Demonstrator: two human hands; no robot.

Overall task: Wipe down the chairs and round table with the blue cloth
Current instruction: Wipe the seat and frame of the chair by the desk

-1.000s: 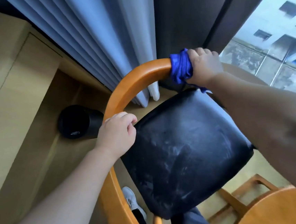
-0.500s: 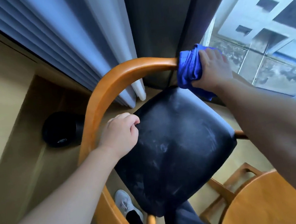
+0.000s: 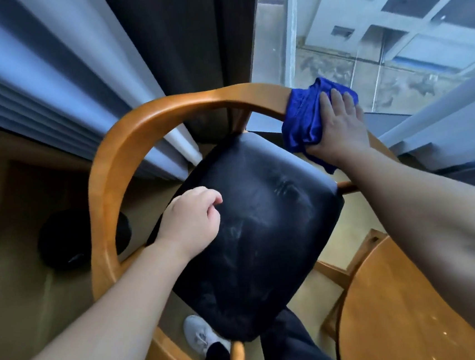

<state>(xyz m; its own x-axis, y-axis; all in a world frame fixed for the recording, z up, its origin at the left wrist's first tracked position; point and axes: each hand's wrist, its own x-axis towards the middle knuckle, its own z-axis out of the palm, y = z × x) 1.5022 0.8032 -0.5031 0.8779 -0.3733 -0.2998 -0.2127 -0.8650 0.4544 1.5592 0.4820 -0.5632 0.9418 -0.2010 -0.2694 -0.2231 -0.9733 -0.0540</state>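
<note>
A chair with a curved orange wooden back rail and a black padded seat fills the middle of the head view. My right hand presses the bunched blue cloth onto the rail's right end, fingers spread flat over it. My left hand hovers loosely curled over the seat's left edge, off the rail and holding nothing. The round wooden table shows at the lower right.
A black round bin stands on the wooden floor left of the chair. Pale curtains and a dark curtain hang behind it, with a window at the right. My shoe and dark trouser leg are below the seat.
My right hand has slid the blue cloth rightward along the back rail to its right end. My left hand has come off the rail's left side and now hangs over the seat.
</note>
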